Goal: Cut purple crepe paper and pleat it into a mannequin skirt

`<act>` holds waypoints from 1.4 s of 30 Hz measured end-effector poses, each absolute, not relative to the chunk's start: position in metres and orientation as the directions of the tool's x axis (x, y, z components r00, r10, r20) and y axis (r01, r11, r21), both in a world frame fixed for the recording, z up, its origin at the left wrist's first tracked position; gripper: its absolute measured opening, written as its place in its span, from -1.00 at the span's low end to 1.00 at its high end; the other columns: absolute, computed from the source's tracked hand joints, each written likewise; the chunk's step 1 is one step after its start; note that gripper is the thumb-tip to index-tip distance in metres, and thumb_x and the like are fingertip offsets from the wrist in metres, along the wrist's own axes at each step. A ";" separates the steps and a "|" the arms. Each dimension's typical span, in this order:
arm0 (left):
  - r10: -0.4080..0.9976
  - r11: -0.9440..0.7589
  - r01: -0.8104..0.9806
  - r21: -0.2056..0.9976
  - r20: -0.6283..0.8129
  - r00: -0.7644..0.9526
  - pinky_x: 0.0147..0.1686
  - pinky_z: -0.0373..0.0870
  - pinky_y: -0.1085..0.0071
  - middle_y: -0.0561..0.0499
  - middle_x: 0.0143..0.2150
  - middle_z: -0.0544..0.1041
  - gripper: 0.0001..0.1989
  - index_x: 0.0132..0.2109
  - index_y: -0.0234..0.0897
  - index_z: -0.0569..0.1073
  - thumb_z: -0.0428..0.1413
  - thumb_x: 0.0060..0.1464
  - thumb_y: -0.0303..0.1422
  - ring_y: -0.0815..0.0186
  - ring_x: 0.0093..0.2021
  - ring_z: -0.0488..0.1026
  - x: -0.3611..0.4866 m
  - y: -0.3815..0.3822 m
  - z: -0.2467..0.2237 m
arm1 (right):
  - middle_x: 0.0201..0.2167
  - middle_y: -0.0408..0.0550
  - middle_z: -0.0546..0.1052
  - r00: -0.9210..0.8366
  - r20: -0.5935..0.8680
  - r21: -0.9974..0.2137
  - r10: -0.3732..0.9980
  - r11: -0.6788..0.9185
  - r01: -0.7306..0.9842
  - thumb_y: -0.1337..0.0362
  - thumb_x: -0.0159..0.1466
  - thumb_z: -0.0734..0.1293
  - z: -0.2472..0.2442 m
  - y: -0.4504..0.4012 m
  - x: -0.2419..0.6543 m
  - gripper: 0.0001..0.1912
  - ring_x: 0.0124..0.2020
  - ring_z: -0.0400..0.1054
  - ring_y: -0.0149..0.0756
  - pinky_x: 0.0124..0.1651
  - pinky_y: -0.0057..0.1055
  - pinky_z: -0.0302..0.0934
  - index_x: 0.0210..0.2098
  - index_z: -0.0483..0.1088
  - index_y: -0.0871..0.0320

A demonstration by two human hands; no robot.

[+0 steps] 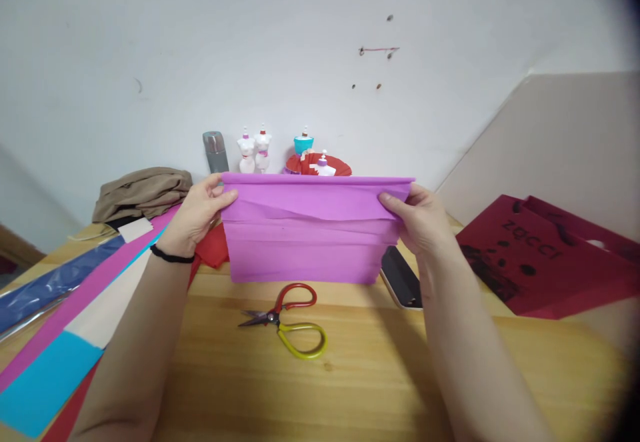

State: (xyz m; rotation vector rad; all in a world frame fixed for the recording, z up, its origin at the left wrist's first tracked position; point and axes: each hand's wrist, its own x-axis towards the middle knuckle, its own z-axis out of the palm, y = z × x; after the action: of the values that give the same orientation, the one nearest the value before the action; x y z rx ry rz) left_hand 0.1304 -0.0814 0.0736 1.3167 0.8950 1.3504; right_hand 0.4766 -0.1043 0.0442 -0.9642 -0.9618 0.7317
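A purple sheet [305,249] with crosswise folds hangs stretched above the wooden table. My left hand [200,212] pinches its upper left corner between thumb and fingers; a black band is round that wrist. At the upper right corner, my right hand [417,215] grips the sheet the same way, thumb in front. Scissors [273,319] with one red and one yellow handle lie on the table below the sheet, their blades slightly apart and pointing left.
Coloured sheets [55,362] and brown cloth [143,195] lie left. Small mannequins [263,152] and a grey bottle [216,152] stand near the wall. A dark phone-like object [401,279] lies by my right wrist; a red bag [540,262] is farther right.
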 end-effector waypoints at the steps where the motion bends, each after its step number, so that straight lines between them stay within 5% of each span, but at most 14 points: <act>1: 0.961 -0.226 -0.159 0.961 0.247 0.124 -0.35 0.52 0.45 -0.07 -0.29 0.63 -0.47 -0.03 -0.37 0.52 0.38 -0.24 -0.47 0.32 -0.41 0.55 0.131 -0.082 0.073 | -0.47 -0.15 0.61 0.406 0.350 -0.905 0.844 0.417 -0.086 0.22 -0.20 0.61 0.044 -0.104 0.476 -0.72 -0.49 0.41 -0.32 -0.36 -0.29 0.39 -0.47 0.56 0.03; 7: 0.945 -0.226 -0.100 0.969 0.244 0.220 -0.18 0.57 0.37 -0.14 0.01 0.59 -0.09 0.27 -0.23 0.33 0.43 -0.29 -0.44 0.11 -0.07 0.58 0.119 -0.080 0.070 | -0.44 -0.16 0.61 0.382 0.381 -0.892 0.842 0.443 -0.086 0.24 -0.16 0.62 0.048 -0.109 0.479 -0.73 -0.46 0.44 -0.30 -0.32 -0.30 0.42 -0.45 0.57 0.00; 12: 0.938 -0.320 0.006 0.947 0.316 0.139 0.12 0.46 0.26 -0.21 0.32 0.34 0.01 0.34 -0.16 0.26 0.46 -0.30 -0.40 -0.04 0.37 0.19 0.102 -0.082 0.078 | -0.30 -0.15 0.62 0.331 0.456 -0.872 0.826 0.489 -0.018 0.25 -0.09 0.61 0.054 -0.115 0.480 -0.61 -0.37 0.48 -0.30 -0.28 -0.31 0.44 -0.24 0.58 -0.02; 15: 0.902 -0.422 0.025 0.906 0.417 0.107 0.07 0.50 0.22 -0.17 0.35 0.30 -0.05 0.30 -0.08 0.31 0.46 -0.27 -0.36 -0.02 0.26 0.34 0.096 -0.091 0.088 | -0.17 -0.12 0.61 0.366 0.509 -0.849 0.780 0.525 0.062 0.30 -0.11 0.62 0.060 -0.121 0.476 -0.30 -0.33 0.49 -0.28 -0.36 -0.34 0.43 0.03 0.48 -0.11; 18: 0.857 -0.511 -0.007 0.860 0.510 0.073 -0.15 0.58 0.31 -0.09 0.32 0.35 -0.20 0.21 -0.04 0.43 0.45 -0.25 -0.38 0.17 -0.07 0.57 0.095 -0.105 0.098 | 0.13 -0.09 0.50 0.355 0.580 -0.799 0.733 0.597 0.071 0.35 -0.13 0.62 0.069 -0.133 0.469 -0.13 -0.15 0.50 -0.24 -0.39 -0.40 0.41 0.15 0.38 -0.22; 21: 0.847 -0.530 -0.020 0.848 0.530 0.041 -0.28 0.56 0.38 -0.06 -0.03 0.61 -0.58 -0.11 -0.18 0.64 0.42 -0.23 -0.42 0.27 -0.26 0.58 0.096 -0.118 0.106 | 0.24 -0.21 0.41 0.309 0.636 -0.747 0.707 0.665 0.016 0.35 -0.11 0.61 0.075 -0.145 0.464 -0.27 0.11 0.41 -0.17 -0.33 -0.43 0.43 0.04 0.47 -0.26; 24: 0.839 -0.543 -0.073 0.837 0.545 0.005 -0.30 0.55 0.45 -0.01 -0.33 0.65 -0.83 -0.43 -0.21 0.65 0.40 -0.28 -0.49 0.28 -0.27 0.58 0.098 -0.122 0.110 | -0.15 -0.18 0.65 0.291 0.640 -0.741 0.711 0.672 -0.014 0.30 -0.08 0.60 0.075 -0.150 0.467 -0.58 -0.13 0.53 -0.20 -0.41 -0.40 0.43 -0.21 0.59 -0.14; 27: 0.860 -0.504 -0.120 0.855 0.509 0.017 -0.32 0.55 0.47 0.02 -0.38 0.64 -0.83 -0.47 -0.20 0.63 0.40 -0.32 -0.49 0.30 -0.30 0.56 0.098 -0.119 0.109 | -0.46 -0.20 0.64 0.304 0.615 -0.755 0.728 0.655 -0.041 0.26 -0.05 0.58 0.071 -0.147 0.472 -0.74 -0.40 0.54 -0.26 -0.37 -0.33 0.45 -0.34 0.60 -0.09; 31: 0.883 -0.458 -0.184 0.870 0.469 0.020 -0.28 0.55 0.50 0.00 -0.37 0.64 -0.82 -0.41 -0.21 0.65 0.41 -0.30 -0.43 0.33 -0.31 0.55 0.097 -0.111 0.104 | -0.44 -0.21 0.65 0.229 0.589 -0.791 0.775 0.611 -0.033 0.12 0.04 0.53 0.070 -0.143 0.477 -0.80 -0.34 0.56 -0.18 -0.19 -0.16 0.47 -0.30 0.60 -0.16; 36: 0.829 -0.535 -0.200 0.821 0.556 0.062 -0.04 0.50 0.45 -0.04 -0.13 0.64 -0.69 -0.27 -0.21 0.68 0.41 -0.30 -0.42 0.25 -0.06 0.53 0.094 -0.105 0.099 | -0.14 -0.07 0.65 -0.002 0.656 -0.754 0.755 0.655 -0.039 -0.15 0.06 0.45 0.071 -0.142 0.479 -0.61 0.02 0.48 -0.02 0.11 -0.06 0.35 -0.25 0.63 -0.07; 42: 0.820 -0.566 -0.097 0.818 0.572 0.037 -0.01 0.51 0.26 -0.04 -0.04 0.58 -0.69 -0.33 -0.12 0.67 0.38 -0.32 -0.53 0.11 0.05 0.47 0.094 -0.101 0.097 | 0.11 -0.13 0.51 -0.038 0.654 -0.753 0.755 0.655 0.066 0.18 0.01 0.57 0.067 -0.143 0.479 -0.65 0.23 0.29 -0.02 0.13 -0.09 0.33 -0.18 0.60 -0.16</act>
State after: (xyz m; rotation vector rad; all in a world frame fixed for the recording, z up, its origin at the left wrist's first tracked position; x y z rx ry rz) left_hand 0.0937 -0.1014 0.0971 1.5990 0.7477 1.6211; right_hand 0.4792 -0.1431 0.0671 -0.7099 -1.5284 0.6382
